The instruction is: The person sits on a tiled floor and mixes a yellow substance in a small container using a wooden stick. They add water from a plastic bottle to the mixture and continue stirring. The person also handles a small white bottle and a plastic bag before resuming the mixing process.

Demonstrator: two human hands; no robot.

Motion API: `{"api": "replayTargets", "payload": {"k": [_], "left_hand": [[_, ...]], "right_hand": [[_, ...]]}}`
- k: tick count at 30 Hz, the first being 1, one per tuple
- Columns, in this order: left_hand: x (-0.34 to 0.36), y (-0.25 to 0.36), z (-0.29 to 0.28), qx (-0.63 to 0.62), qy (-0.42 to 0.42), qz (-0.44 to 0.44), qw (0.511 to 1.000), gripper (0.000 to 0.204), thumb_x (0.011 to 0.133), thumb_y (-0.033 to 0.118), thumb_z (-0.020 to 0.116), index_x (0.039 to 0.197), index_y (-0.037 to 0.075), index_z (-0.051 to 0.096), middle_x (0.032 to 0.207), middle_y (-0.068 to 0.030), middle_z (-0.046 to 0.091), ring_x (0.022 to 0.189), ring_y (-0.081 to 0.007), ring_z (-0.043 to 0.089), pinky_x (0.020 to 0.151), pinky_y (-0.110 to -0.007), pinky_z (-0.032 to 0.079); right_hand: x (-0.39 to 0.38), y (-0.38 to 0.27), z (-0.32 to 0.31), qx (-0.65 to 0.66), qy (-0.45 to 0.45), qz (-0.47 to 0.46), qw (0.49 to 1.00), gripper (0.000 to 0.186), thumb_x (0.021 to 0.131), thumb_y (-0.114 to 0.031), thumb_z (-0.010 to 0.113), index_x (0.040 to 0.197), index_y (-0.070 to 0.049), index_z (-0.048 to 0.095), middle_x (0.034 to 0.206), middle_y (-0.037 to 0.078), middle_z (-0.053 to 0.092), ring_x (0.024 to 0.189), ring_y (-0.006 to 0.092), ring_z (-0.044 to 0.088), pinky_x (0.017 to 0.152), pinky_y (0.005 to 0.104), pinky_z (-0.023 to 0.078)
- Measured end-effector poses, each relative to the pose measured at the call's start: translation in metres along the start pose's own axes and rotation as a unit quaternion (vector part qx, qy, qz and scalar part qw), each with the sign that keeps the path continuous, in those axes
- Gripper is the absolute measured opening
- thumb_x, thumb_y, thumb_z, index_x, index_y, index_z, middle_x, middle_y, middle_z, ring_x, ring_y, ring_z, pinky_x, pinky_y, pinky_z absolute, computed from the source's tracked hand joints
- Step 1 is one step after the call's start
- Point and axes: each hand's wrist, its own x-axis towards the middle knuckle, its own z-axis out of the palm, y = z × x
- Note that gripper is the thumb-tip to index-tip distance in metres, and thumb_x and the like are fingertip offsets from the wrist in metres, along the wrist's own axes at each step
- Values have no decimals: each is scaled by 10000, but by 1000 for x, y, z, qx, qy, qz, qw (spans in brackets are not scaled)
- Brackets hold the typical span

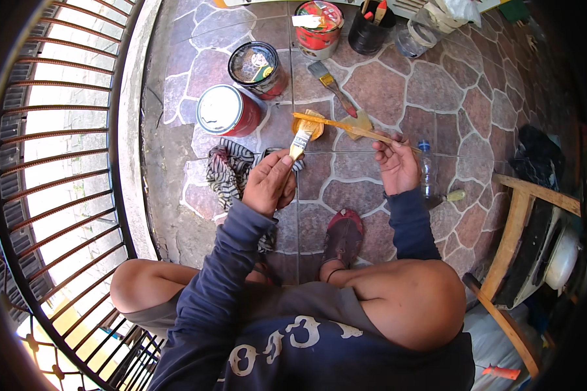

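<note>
My left hand [267, 184] is closed round the handle of a paintbrush [300, 143]. Its bristles, coated in yellow-orange paint, are over a small tub [317, 132] of the same paint on the tiles. Between the fingers of my right hand [398, 167] is a thin wooden stick [346, 124], its far half covered in yellow paint. The stick's painted end crosses the brush at the bristles, seemingly touching them. A striped cloth [227, 171] lies crumpled beside my left hand. Near my right hand stands a clear plastic bottle [426, 171] with a blue cap.
Paint cans, one white-lidded [220, 109], one dark-rimmed [254, 64] and one red [319, 29], stand ahead. Near them are a black cup [372, 29] of tools and a loose paintbrush [331, 86]. A metal railing [62, 159] runs along the left; a wooden frame [510, 234] is at right.
</note>
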Motion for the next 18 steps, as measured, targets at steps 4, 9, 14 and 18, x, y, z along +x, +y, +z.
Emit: {"api": "replayTargets", "payload": {"k": [4,9,14,18], "left_hand": [[4,6,-1,-16,-15,17,1000,281,1045,239,437,1177,16,545,557,-21,421,388,-99,309,382,-239,260],[2,11,-3,-11,-21,28,999,279,1046,239,433,1163,16,554,553,-26,422,386,-99,307,384,-238,261],[2,8,2,6,-15,17,1000,273,1043,233,445,1167,15,553,555,-29,437,389,-99,320,384,-239,263],[1,6,3,6,-9,30,999,272,1042,232,452,1175,15,551,555,-27,440,393,-97,331,384,-242,264]], "right_hand": [[5,4,-4,25,-18,-26,999,154,876,-23,479,1005,-14,563,1130,248,642,962,319,675,852,378,564],[3,-11,-11,22,-47,-34,998,168,828,12,478,975,4,558,1126,272,631,959,349,672,881,402,559],[5,-9,-6,16,-54,-51,997,173,816,21,475,967,17,559,1131,283,623,966,366,668,893,421,554],[7,-5,-5,4,-47,-45,998,170,817,21,469,956,19,567,1133,284,622,981,365,665,903,427,549]]}}
